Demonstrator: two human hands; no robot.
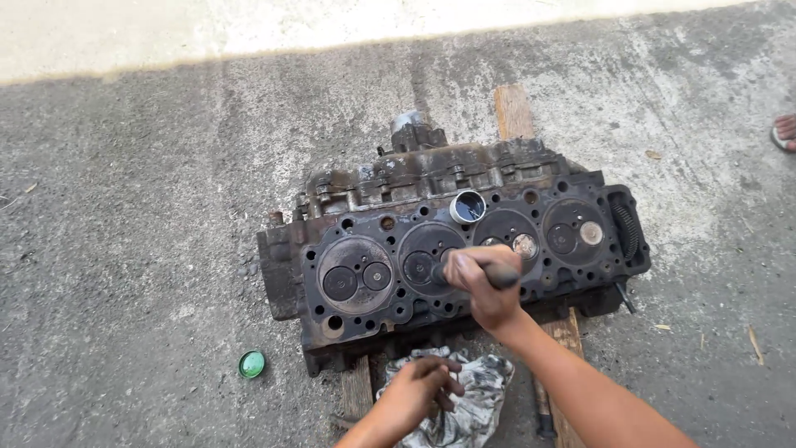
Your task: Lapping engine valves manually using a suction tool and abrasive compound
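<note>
While the cylinder head point(452, 249) lies face-up on two wooden planks point(514, 112) laid over the concrete floor point(124, 207), the right hand point(485, 282) is clenched around a dark-handled tool point(497, 275), held against the gasket face between the second and third combustion chambers. Which kind of tool it is cannot be told, since the fist hides most of it.

The left hand point(423, 390) rests just in front of the head's near edge, its fingers curled into a grey, stained rag point(473, 402) bunched on the floor; it grips a fold of the cloth.

The head is dark, rusty and oily, with four round chambers in a row, each showing a pair of valves. A small open metal tin point(468, 206) stands on the head's far edge, behind the right hand. A green round lid point(251, 363) lies on the concrete, near the head's left corner and apart from it. At the right edge of the view, another person's foot in a sandal point(784, 133) shows, well apart from the work.
</note>
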